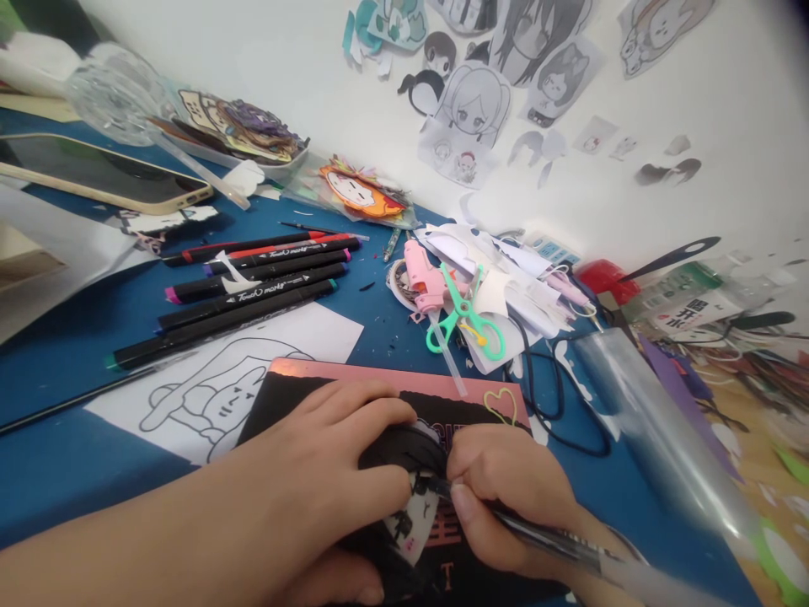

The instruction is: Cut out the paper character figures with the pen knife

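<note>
A paper cut-out of a face with black hair [417, 520] lies on a black and pink book [297, 389]. My left hand [341, 455] rests over the cut-out with its fingers spread, pressing it against the cover and hiding part of it. In my right hand [506, 480], closed around the barrel, is a slim dark pen [543, 539]. The pen's tip touches the cut-out's dark hair close to the face. Beneath the book's left side a white sheet with a line drawing [221, 396] sticks out.
Several black markers [253, 316] lie left of the book. Behind it are green scissors [464, 316], a pink glue gun [425, 274] and white paper scraps [499, 270]. A phone [94, 173] lies far left; a clear roll [663, 430] lies right, near a black cord [559, 379].
</note>
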A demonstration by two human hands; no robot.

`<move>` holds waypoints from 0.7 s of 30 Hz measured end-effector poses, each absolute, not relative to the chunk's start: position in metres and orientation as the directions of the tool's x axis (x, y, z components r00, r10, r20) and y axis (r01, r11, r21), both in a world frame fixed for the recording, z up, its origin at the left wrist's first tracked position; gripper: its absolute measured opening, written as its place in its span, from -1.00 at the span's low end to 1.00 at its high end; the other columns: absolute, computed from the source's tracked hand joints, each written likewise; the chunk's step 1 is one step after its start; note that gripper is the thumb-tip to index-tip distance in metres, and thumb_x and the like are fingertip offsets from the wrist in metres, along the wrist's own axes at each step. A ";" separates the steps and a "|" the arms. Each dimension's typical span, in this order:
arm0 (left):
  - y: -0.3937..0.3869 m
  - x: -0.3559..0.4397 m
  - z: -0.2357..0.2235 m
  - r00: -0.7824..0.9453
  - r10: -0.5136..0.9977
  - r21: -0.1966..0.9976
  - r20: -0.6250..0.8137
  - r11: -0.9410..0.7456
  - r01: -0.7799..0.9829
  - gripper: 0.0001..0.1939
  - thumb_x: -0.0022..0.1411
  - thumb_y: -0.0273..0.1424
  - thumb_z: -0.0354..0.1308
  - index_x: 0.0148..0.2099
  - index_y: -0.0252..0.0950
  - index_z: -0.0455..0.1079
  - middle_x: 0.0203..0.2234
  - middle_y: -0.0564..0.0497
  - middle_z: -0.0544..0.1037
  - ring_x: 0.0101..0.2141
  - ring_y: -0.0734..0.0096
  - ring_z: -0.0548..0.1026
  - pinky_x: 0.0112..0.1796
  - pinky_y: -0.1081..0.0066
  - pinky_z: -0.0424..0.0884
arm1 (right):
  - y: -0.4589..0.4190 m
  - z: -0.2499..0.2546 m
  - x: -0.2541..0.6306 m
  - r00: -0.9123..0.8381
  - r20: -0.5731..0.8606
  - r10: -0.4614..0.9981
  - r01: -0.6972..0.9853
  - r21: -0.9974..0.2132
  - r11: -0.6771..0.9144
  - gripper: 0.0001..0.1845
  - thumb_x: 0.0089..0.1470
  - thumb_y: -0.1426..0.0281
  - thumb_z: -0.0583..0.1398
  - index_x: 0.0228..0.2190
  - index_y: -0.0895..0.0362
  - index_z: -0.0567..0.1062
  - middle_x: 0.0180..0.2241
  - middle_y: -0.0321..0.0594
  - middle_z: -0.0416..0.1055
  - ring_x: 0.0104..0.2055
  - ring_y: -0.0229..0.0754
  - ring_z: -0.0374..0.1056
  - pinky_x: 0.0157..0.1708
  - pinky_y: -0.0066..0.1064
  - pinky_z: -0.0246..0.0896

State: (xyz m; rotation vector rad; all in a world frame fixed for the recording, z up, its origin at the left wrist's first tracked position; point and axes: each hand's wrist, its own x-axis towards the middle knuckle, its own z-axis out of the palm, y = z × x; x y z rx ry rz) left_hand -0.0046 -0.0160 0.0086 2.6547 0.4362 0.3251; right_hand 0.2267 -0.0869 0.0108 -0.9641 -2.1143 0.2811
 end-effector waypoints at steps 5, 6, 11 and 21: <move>-0.013 -0.006 0.005 0.926 0.336 0.455 0.171 -0.861 0.228 -0.58 0.00 -0.17 0.59 -0.12 -0.06 0.56 0.26 -0.13 0.48 0.27 -0.17 0.41 0.18 -0.06 0.44 | -0.088 0.018 0.229 -0.351 0.551 0.757 0.515 -0.562 0.647 -0.68 0.06 0.66 0.10 -0.45 0.00 0.17 -0.59 -0.44 0.33 -0.60 -0.32 0.25 -0.57 -0.52 0.18; -0.011 -0.007 0.004 0.930 0.325 0.466 0.172 -0.859 0.214 -0.60 0.02 -0.15 0.58 -0.12 -0.06 0.57 0.26 -0.12 0.48 0.26 -0.18 0.41 0.18 -0.06 0.44 | -0.090 0.019 0.230 -0.317 0.553 0.770 0.523 -0.575 0.629 -0.68 0.05 0.67 0.11 -0.46 0.00 0.17 -0.58 -0.42 0.34 -0.59 -0.31 0.28 -0.56 -0.52 0.21; -0.003 -0.008 0.004 0.930 0.317 0.523 0.188 -0.833 0.178 -0.36 -0.04 -0.17 0.61 0.09 0.03 0.52 0.22 -0.04 0.53 0.24 -0.20 0.44 0.20 -0.10 0.45 | -0.100 0.018 0.237 -0.189 0.551 0.812 0.552 -0.624 0.553 -0.69 0.10 0.68 0.09 -0.44 0.01 0.19 -0.56 -0.37 0.33 -0.56 -0.26 0.33 -0.53 -0.44 0.32; -0.004 -0.001 0.010 0.944 0.286 0.500 0.167 -0.849 0.169 -0.61 0.06 -0.21 0.57 -0.10 -0.13 0.55 0.20 -0.16 0.56 0.24 -0.25 0.45 0.18 -0.17 0.46 | -0.107 0.012 0.228 -0.369 0.568 0.735 0.541 -0.512 0.667 -0.72 0.17 0.63 0.12 -0.42 0.00 0.25 -0.55 -0.36 0.42 -0.53 -0.25 0.41 -0.46 -0.44 0.45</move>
